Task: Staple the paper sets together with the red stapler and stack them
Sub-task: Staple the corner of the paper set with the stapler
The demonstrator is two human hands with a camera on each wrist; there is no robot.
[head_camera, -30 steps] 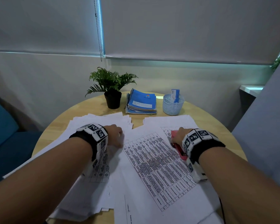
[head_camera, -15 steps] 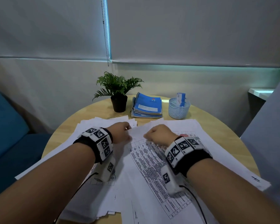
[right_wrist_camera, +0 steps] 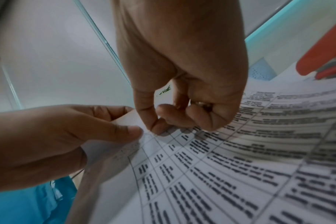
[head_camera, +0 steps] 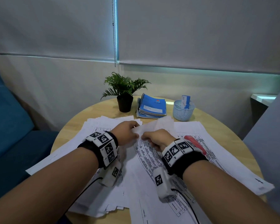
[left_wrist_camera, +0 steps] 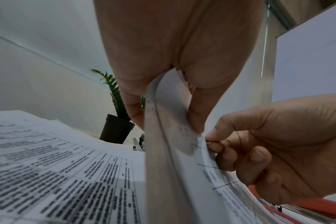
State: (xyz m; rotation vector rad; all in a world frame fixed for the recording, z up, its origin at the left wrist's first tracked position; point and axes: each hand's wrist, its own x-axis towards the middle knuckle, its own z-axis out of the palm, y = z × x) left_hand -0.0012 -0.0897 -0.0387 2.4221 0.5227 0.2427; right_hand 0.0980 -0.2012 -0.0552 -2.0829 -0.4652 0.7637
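Observation:
A paper set (head_camera: 152, 160) printed with a table lies in the middle of the round table. Its far left corner (left_wrist_camera: 163, 106) is lifted and curled up. My left hand (head_camera: 134, 128) pinches that corner between thumb and fingers. My right hand (head_camera: 144, 138) is right beside it, fingers curled, its thumb and forefinger (right_wrist_camera: 153, 127) pinching the top sheet's edge. The red stapler (head_camera: 194, 143) lies free on the papers, just right of my right wrist, and also shows as the stapler (right_wrist_camera: 322, 53) in the right wrist view.
More loose sheets (head_camera: 95, 126) spread to the left and another pile (head_camera: 220, 152) to the right. At the back stand a potted plant (head_camera: 124, 96), blue notebooks (head_camera: 152, 107) and a pale blue basket (head_camera: 183, 111). A blue seat (head_camera: 8, 120) is left of the table (head_camera: 229, 131).
My right hand has left the red stapler and moved left to the paper corner beside my left hand. The corner now stands lifted between both hands.

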